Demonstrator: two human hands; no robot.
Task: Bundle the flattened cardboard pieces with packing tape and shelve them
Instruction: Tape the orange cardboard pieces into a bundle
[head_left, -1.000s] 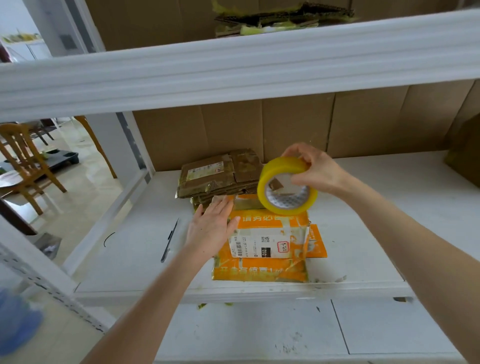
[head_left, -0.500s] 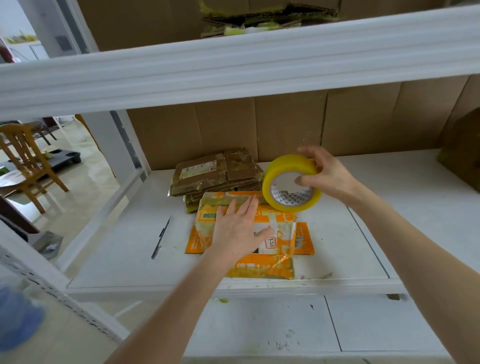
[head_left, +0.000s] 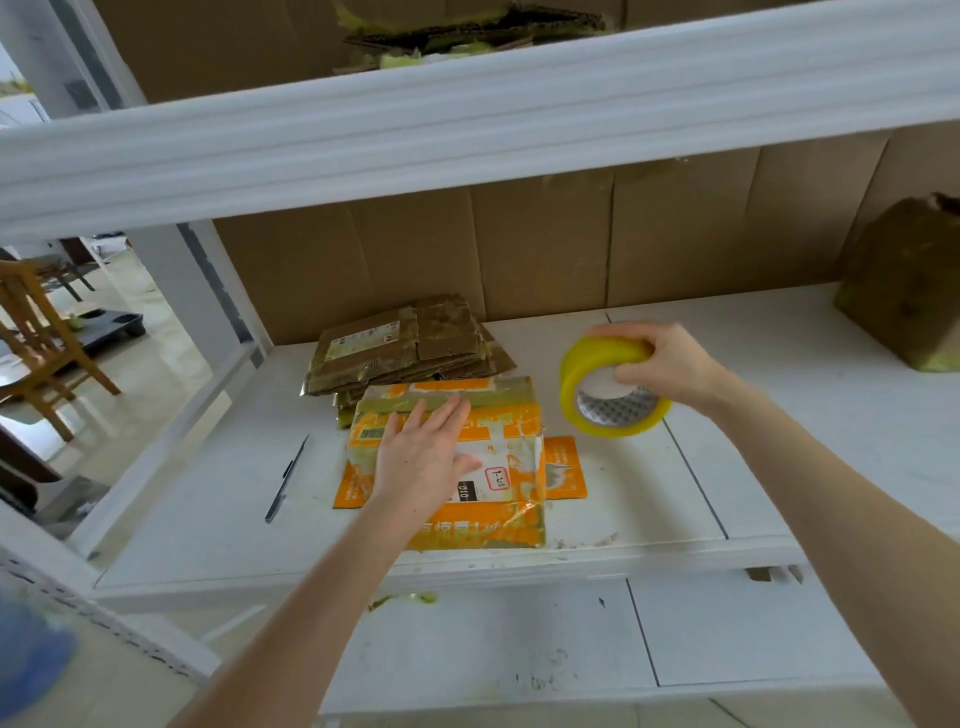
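Note:
An orange and white bundle of flattened cardboard lies near the front edge of the white shelf. My left hand presses flat on top of it, fingers straight. Behind it rests a stack of brown flattened cardboard. To the right of the bundle, my right hand grips a yellow roll of packing tape, thumb inside the core, held just above the shelf.
A dark pen-like tool lies on the shelf left of the bundle. A brown box stands at the far right. More cardboard sits on the upper shelf. Wooden chairs stand on the floor at left.
My left hand slid from the bundle's left edge onto its top. My right hand carried the tape roll from above the bundle down and to the right.

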